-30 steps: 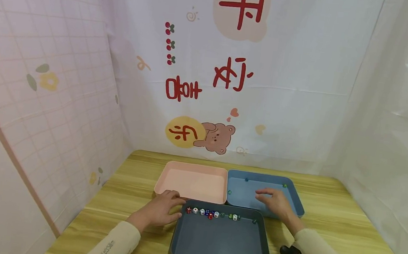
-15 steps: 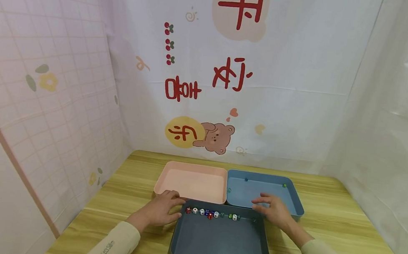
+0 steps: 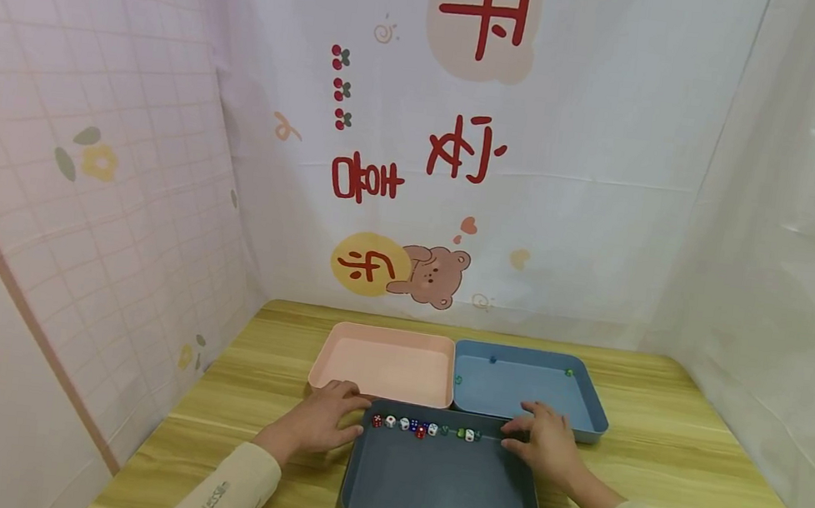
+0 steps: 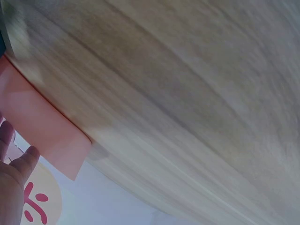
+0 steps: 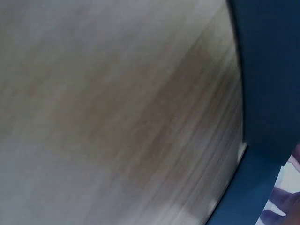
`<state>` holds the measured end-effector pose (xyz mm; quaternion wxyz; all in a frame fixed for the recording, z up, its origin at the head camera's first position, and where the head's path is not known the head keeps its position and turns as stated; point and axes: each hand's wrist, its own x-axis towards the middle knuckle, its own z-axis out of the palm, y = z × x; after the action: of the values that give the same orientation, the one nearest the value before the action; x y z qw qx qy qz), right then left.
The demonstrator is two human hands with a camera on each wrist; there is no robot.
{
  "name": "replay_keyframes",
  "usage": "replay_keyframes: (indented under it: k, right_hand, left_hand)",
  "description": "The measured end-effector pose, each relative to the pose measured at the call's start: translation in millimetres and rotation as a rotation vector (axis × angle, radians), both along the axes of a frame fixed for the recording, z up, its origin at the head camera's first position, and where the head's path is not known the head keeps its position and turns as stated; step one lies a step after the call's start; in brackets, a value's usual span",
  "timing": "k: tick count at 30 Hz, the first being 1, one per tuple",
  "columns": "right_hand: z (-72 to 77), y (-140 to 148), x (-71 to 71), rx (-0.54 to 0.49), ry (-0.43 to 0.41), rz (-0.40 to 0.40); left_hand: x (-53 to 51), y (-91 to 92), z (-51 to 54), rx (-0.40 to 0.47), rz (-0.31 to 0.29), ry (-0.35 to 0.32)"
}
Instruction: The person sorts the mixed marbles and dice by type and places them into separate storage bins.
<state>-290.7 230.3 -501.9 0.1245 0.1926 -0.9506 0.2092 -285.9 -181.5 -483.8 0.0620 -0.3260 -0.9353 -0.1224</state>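
Note:
In the head view, a dark grey-blue tray (image 3: 436,492) lies nearest me, with a row of small dice along its far wall. Among them are a red die (image 3: 377,421), a white die (image 3: 390,422), a blue die (image 3: 414,425) and a green die (image 3: 460,433). My left hand (image 3: 317,418) rests at the tray's far left corner, fingers relaxed. Over the far right corner is my right hand (image 3: 547,448), its thumb and forefinger apart and reaching inside the rim. Those fingers cover the spot where another green die lay. No die shows between them.
Behind the dark tray stand a pink tray (image 3: 384,360) on the left and a blue tray (image 3: 528,389) on the right. Several small green or teal dice, such as the green die (image 3: 569,372), lie in the blue one. A white printed cloth (image 3: 589,250) hangs behind the wooden table (image 3: 664,451).
My right hand has come from over the blue tray toward me, down to the dark tray's far right corner. The green die there is now hidden. My left hand stays still.

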Motion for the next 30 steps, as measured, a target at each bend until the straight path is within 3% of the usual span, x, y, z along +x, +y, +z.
replay_keyframes:
  k: [8, 14, 30]
  right_hand:
    - [-5.5, -2.6, 3.9, 0.107, 0.055, -0.066]
    - [-5.9, -4.2, 4.4, 0.144, 0.047, -0.079]
    - [-4.4, -3.9, 5.1, 0.107, 0.006, -0.065]
  left_hand:
    - [-0.4, 0.1, -0.7, 0.001, 0.001, 0.004]
    - [0.0, 0.1, -0.4, -0.002, -0.001, 0.007]
    - [1.5, -0.8, 0.5, 0.012, -0.011, 0.003]
